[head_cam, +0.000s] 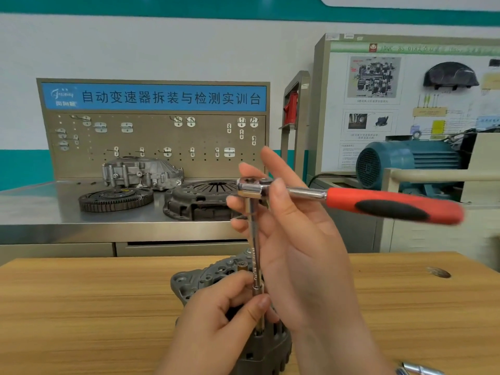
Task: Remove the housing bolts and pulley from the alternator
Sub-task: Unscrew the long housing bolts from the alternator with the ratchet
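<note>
Alternator [195, 282] sits on the wooden surface [81, 307], heavy, rigid cast metal (unlikely to slide). Left hand [224, 316] fingers pinch the extension bar [254, 239] low; right hand [297, 239] fingers grip the ratchet [392, 204] head. The rubber handle looks the better hold.

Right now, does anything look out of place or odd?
Nothing damaged or spilled. One oddity: the right hand grips the ratchet at its head, leaving the red handle free; the left hand pinches the extension above the alternator.

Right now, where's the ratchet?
Head view, centre: the right hand holds the ratchet at its head, red handle pointing right; its extension runs down to the alternator, where the left hand pinches it.
</note>
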### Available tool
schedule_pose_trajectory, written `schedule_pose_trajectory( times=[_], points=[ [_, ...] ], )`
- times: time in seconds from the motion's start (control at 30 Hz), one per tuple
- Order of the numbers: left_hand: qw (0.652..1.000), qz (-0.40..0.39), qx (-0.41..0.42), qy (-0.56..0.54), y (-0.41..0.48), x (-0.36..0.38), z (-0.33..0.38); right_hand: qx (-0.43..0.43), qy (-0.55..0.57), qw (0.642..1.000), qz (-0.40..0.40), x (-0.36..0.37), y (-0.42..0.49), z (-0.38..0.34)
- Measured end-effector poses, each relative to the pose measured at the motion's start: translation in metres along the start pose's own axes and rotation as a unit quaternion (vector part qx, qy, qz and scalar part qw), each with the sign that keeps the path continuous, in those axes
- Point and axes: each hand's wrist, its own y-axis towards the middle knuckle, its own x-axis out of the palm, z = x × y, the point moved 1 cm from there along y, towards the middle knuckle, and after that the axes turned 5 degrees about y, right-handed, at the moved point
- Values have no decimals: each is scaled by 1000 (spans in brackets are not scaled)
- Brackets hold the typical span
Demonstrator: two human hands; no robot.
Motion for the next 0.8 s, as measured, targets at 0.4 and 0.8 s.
schedule_pose_trajectory(
  times=[0.4,0.8],
  points=[
    [1000,-9,1,-19,-1,-1,-2,21,-51,998,-9,-1,-1,0],
    [999,-2,31,26,-2,-1,2,60,48,997,13,-4,0,-2]
  ],
)
